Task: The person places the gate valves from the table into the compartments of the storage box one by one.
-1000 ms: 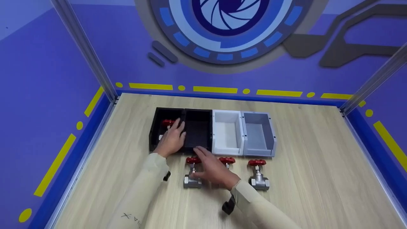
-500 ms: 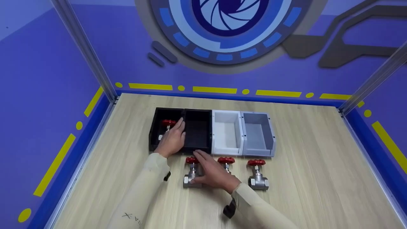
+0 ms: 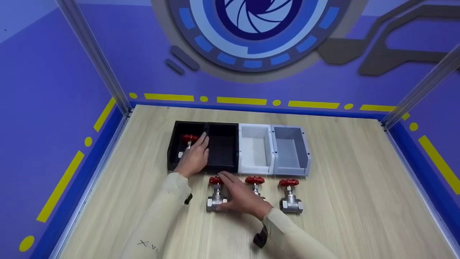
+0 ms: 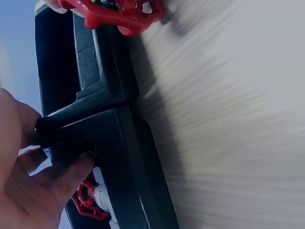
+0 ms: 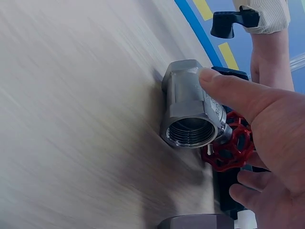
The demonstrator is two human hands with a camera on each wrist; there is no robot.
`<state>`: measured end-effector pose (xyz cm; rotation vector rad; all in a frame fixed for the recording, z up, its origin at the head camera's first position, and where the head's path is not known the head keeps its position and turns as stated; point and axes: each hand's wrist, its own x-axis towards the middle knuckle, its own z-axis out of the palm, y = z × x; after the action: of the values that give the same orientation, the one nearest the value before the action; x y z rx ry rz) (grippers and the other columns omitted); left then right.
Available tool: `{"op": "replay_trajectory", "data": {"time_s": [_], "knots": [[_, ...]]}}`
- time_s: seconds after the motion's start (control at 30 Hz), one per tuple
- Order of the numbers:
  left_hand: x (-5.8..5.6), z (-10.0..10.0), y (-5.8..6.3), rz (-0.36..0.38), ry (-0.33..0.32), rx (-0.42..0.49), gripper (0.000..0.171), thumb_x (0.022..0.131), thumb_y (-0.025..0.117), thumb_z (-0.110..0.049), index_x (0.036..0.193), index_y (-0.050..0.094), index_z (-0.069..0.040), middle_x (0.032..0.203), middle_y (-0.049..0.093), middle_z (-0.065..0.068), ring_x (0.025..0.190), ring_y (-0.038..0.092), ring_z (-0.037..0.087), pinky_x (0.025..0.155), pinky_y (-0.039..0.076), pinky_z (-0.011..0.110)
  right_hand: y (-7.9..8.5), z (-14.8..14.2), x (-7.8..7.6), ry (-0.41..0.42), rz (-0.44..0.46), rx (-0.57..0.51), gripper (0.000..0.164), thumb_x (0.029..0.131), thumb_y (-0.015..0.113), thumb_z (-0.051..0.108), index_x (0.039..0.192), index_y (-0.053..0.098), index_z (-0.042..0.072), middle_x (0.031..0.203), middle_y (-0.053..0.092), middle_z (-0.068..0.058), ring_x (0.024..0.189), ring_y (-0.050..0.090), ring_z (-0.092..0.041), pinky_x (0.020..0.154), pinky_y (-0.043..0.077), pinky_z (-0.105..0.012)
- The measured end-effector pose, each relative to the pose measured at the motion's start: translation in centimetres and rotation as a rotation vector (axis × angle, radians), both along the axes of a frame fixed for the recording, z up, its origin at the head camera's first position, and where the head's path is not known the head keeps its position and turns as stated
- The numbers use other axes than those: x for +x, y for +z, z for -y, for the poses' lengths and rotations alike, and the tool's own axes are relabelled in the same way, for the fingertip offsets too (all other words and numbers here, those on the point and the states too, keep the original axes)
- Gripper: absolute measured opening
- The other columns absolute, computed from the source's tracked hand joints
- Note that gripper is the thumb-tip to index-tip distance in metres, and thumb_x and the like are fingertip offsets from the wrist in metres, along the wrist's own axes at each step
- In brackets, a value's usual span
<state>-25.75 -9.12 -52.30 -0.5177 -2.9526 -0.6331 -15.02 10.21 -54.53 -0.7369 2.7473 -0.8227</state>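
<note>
In the head view, my left hand (image 3: 194,157) reaches over the wall between two black bins. In the left wrist view, its fingers (image 4: 78,172) straddle and pinch that wall. A metal valve with a red handwheel (image 3: 189,138) lies in the leftmost black bin (image 3: 171,147), partly hidden by the hand. My right hand (image 3: 245,196) is spread over another metal valve (image 3: 216,201) on the table. In the right wrist view, its thumb touches this valve's body (image 5: 186,98), while the other fingers extend past the red handwheel (image 5: 228,145) without visibly closing on it.
The second black bin (image 3: 222,147), a white bin (image 3: 256,151) and a grey bin (image 3: 290,149) stand in one row. A partly covered valve (image 3: 255,180) and a rightmost valve (image 3: 290,205) lie before them. Blue panels (image 3: 107,54) surround the wooden table (image 3: 359,187).
My right thumb and fingertips have shifted very slightly on and around the valve. The left hand stays over the bin wall, and the bins and valves keep their places.
</note>
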Motion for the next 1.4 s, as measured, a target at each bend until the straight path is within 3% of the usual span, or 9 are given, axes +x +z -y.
{"op": "replay_trajectory", "data": {"time_s": [0.5,0.97,1.2,1.4], "knots": [[0.0,0.0,0.3,-0.007,-0.005,-0.005,0.048,0.094,0.045,-0.022,0.140,0.037,-0.010,0.150,0.028,0.002,0.121,0.049,0.027,0.093,0.045,0.043,-0.6,-0.6,0.4,0.033,0.046,-0.008,0.117,0.061,0.080,0.044,0.146,0.000,0.035,0.154,0.014,-0.002,0.139,0.021,-0.019,0.108,0.030,-0.040],[0.1,-0.2,0.2,0.014,0.005,-0.014,0.049,0.095,0.042,-0.023,0.142,0.034,-0.011,0.152,0.025,0.001,0.124,0.047,0.026,0.096,0.043,0.044,-0.7,-0.2,0.8,0.006,0.038,-0.011,0.118,0.062,0.080,0.043,0.147,-0.001,0.031,0.155,0.012,-0.003,0.139,0.021,-0.021,0.108,0.030,-0.041],[0.1,-0.3,0.0,0.023,0.005,-0.018,0.049,0.095,0.042,-0.022,0.142,0.033,-0.013,0.152,0.023,0.001,0.126,0.045,0.024,0.097,0.042,0.045,-1.1,-0.1,1.0,-0.015,0.052,-0.021,0.116,0.064,0.079,0.043,0.145,-0.004,0.035,0.155,0.011,-0.003,0.140,0.019,-0.020,0.108,0.029,-0.039],[0.1,-0.3,-0.1,-0.005,0.007,-0.010,0.048,0.095,0.043,-0.022,0.141,0.035,-0.011,0.151,0.026,0.002,0.123,0.048,0.025,0.094,0.044,0.042,-1.1,0.0,1.0,-0.002,0.023,-0.009,0.114,0.066,0.078,0.042,0.146,-0.002,0.031,0.154,0.013,-0.006,0.139,0.022,-0.022,0.108,0.030,-0.040]]}}
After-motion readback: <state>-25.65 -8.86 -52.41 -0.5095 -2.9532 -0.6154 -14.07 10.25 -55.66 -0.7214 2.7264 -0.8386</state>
